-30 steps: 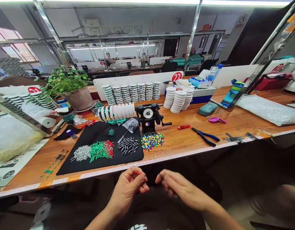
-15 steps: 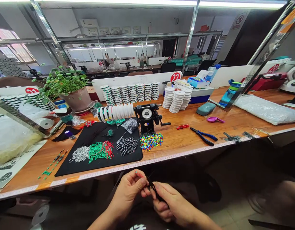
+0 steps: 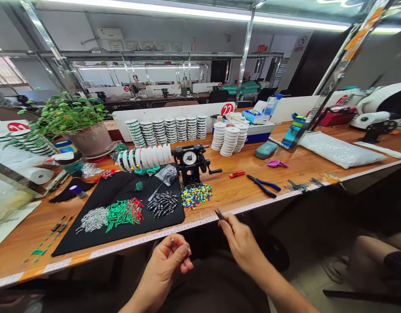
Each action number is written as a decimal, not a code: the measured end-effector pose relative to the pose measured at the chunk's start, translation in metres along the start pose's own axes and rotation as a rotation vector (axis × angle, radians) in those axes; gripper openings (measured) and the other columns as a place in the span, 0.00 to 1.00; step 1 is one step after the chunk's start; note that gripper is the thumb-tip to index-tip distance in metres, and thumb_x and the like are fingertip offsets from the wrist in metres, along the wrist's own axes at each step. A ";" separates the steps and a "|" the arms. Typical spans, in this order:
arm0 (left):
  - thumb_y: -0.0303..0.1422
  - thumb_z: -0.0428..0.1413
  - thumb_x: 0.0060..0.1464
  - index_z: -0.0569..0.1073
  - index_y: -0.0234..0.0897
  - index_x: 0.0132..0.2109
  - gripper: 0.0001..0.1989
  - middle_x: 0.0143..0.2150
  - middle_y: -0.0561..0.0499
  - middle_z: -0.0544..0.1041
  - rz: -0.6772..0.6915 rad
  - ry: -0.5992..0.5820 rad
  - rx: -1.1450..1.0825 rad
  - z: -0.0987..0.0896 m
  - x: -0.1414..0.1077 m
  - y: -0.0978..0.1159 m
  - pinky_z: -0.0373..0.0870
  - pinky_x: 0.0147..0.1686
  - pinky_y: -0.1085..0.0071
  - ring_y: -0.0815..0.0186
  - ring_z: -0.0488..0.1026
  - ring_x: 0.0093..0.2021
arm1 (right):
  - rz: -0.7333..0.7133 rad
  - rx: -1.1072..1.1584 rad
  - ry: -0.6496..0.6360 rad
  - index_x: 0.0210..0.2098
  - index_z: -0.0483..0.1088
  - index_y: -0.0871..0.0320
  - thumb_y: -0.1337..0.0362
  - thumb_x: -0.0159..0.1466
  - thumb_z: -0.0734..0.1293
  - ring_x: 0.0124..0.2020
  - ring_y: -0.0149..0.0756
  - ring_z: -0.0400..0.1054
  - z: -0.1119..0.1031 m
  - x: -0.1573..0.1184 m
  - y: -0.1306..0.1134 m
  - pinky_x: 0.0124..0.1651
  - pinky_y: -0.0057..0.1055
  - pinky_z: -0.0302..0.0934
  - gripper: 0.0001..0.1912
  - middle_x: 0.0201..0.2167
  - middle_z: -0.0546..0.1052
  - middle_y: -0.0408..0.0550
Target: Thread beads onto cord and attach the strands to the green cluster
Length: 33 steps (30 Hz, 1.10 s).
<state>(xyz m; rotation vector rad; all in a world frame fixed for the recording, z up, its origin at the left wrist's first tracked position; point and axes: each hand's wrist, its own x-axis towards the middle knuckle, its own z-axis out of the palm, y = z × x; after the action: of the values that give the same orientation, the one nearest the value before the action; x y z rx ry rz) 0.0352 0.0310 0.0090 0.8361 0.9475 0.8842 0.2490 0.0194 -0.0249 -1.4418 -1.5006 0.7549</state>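
My left hand (image 3: pixel 166 261) is closed in front of the table edge, thumb pressed against the fingers. From it shows a small piece with a green tip and a bit of red (image 3: pixel 173 240); the rest is hidden by the fingers. Off to the right, my right hand (image 3: pixel 241 241) is wrapped round a dark pointed tool (image 3: pixel 219 214), whose tip points up and left near the table edge. The palm covers most of that tool, so its exact kind cannot be made out. The hands are well apart.
A black mat (image 3: pixel 99 237) carries green and red tubes (image 3: pixel 124 214), silver pieces (image 3: pixel 94 218) and black pieces (image 3: pixel 163 203). Colourful beads (image 3: pixel 196 195) lie below a hand-cranked winder (image 3: pixel 190 163) with white spools. Blue-handled pliers (image 3: pixel 263 185) rest rightward. Another person's leg (image 3: pixel 376 252) shows far right.
My right hand has drawn away from my left, up and to the right, carrying the dark tool. The left hand keeps its pinch. The head view has shifted somewhat.
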 end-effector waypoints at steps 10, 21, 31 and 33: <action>0.45 0.75 0.34 0.71 0.34 0.26 0.25 0.23 0.55 0.74 -0.025 -0.007 -0.006 -0.002 0.006 0.004 0.60 0.19 0.81 0.75 0.69 0.19 | -0.123 -0.982 0.171 0.44 0.75 0.60 0.65 0.73 0.62 0.48 0.51 0.66 -0.068 0.111 0.030 0.46 0.40 0.55 0.10 0.44 0.75 0.58; 0.43 0.75 0.35 0.73 0.32 0.27 0.23 0.27 0.56 0.71 -0.010 0.008 -0.068 -0.005 -0.001 0.004 0.58 0.19 0.81 0.78 0.67 0.19 | -0.256 -0.795 0.084 0.41 0.70 0.65 0.74 0.66 0.57 0.44 0.51 0.67 -0.090 0.136 0.034 0.50 0.44 0.56 0.10 0.40 0.74 0.64; 0.46 0.75 0.33 0.72 0.33 0.26 0.26 0.22 0.56 0.69 -0.027 0.020 -0.012 0.001 -0.003 0.002 0.54 0.18 0.81 0.77 0.63 0.19 | 0.163 0.705 -0.582 0.29 0.69 0.60 0.31 0.67 0.53 0.19 0.27 0.50 0.026 0.000 -0.019 0.23 0.26 0.45 0.37 0.19 0.59 0.38; 0.47 0.75 0.33 0.72 0.33 0.26 0.26 0.21 0.56 0.69 -0.032 0.008 -0.005 0.001 -0.003 0.001 0.54 0.18 0.81 0.76 0.63 0.19 | 0.260 0.842 -0.611 0.22 0.66 0.59 0.29 0.65 0.54 0.18 0.26 0.49 0.045 -0.008 -0.019 0.23 0.27 0.42 0.40 0.16 0.58 0.38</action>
<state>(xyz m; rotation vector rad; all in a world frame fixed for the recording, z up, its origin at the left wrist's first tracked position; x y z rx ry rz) 0.0351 0.0282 0.0114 0.8123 0.9625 0.8623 0.1997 0.0159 -0.0278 -0.7765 -1.1537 1.8445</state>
